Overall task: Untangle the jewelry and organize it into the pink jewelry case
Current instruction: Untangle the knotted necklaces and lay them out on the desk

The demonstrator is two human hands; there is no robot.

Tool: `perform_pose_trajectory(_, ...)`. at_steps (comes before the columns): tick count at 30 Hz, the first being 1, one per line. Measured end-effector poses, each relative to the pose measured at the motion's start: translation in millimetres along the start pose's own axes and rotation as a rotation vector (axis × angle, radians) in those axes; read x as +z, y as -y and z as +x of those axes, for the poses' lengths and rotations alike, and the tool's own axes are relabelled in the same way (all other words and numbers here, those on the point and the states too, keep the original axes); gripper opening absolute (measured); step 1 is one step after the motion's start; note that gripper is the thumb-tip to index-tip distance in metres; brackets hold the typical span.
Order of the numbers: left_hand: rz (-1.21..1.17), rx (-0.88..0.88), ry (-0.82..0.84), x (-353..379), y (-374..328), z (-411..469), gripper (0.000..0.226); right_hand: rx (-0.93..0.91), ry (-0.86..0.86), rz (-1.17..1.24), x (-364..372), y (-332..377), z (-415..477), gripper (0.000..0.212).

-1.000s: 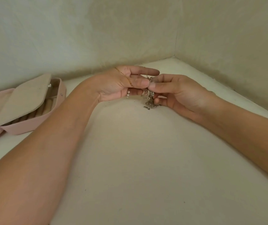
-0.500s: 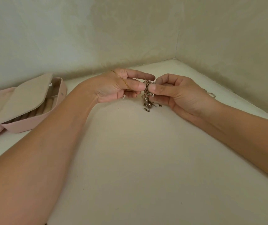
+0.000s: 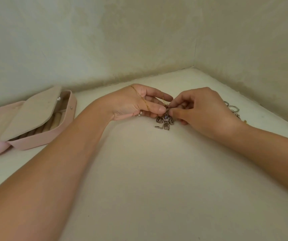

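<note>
Hands tighten on the knot; nothing is freed yet.
Since half a second ago the right hand [image 3: 207, 110] has curled its fingertips in to pinch the top of the tangled jewelry [image 3: 165, 120]. The left hand [image 3: 132, 103] pinches it too, with a gold chain [image 3: 142, 100] draped over it. The cluster dangles low over the counter [image 3: 157, 180], well apart from the open pink jewelry case [image 3: 40, 141].

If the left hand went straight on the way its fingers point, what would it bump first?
Probably the right hand. The left hand points straight at it, with only the jewelry tangle they both pinch in between. Depth is hard to judge here.
</note>
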State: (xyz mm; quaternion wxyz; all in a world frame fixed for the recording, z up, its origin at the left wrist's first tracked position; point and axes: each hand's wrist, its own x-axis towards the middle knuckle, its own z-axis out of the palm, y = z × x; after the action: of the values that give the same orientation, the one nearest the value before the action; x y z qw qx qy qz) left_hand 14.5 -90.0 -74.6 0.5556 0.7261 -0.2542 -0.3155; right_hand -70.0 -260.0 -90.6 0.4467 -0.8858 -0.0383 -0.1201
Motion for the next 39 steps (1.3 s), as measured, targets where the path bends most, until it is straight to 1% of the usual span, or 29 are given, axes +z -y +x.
perform_pose_trajectory(3, 0.017, -0.005, -0.013, 1, 0, -2, 0.046, -0.007, -0.018, -0.092, 2, 2, -1, 0.008)
perform_pose_trajectory(6, 0.026, -0.017, -0.024, 4, 0, -4, 0.042, -0.011, 0.007, -0.11, 7, 5, -5, 0.009)
perform_pose_trajectory(9, 0.029, -0.003, -0.036, 7, -2, -6, 0.042, 0.002, 0.023, -0.027, 7, 6, -6, 0.012)
perform_pose_trajectory(11, 0.024, 0.01, -0.067, 10, -3, -9, 0.038, 0.013, 0.02, 0.032, 7, 5, -5, 0.013)
perform_pose_trajectory(13, 0.052, 0.028, -0.152, 17, -4, -11, 0.029, 0.028, 0.006, 0.06, 6, 4, -5, 0.013)
perform_pose_trajectory(15, 0.117, 0.075, -0.266, 29, -3, -13, 0.026, 0.047, -0.005, 0.057, 3, 3, -5, 0.013)
perform_pose_trajectory(17, 0.121, 0.138, -0.355, 41, 2, -16, 0.029, 0.049, 0.015, 0.0, 1, 5, -7, 0.017)
perform_pose_trajectory(19, 0.093, 0.183, -0.403, 50, 6, -19, 0.034, 0.049, 0.048, -0.048, 0, 7, -8, 0.027)
perform_pose_trajectory(21, 0.115, 0.198, -0.444, 56, 8, -25, 0.038, 0.045, 0.083, -0.057, -1, 10, -11, 0.038)
perform_pose_trajectory(23, 0.117, 0.209, -0.478, 61, 10, -31, 0.04, 0.015, 0.149, -0.056, -5, 14, -14, 0.044)
perform_pose_trajectory(25, 0.093, 0.219, -0.508, 64, 13, -38, 0.039, -0.008, 0.23, -0.038, -11, 18, -17, 0.04)
perform_pose_trajectory(28, 0.01, 0.223, -0.546, 69, 13, -46, 0.035, -0.002, 0.277, 0.009, -17, 25, -20, 0.019)
perform_pose_trajectory(32, -0.073, 0.213, -0.545, 78, 9, -52, 0.029, 0.044, 0.235, -0.044, -12, 30, -21, 0.018)
perform_pose_trajectory(34, -0.113, 0.219, -0.546, 79, 10, -52, 0.027, 0.043, 0.179, -0.048, -9, 31, -21, 0.015)
perform_pose_trajectory(37, -0.172, 0.225, -0.531, 77, 10, -53, 0.024, 0.016, 0.064, 0.003, -6, 31, -24, 0.012)
perform_pose_trajectory(39, -0.192, 0.238, -0.506, 76, 10, -54, 0.025, 0.044, -0.014, 0.09, -3, 30, -23, 0.011)
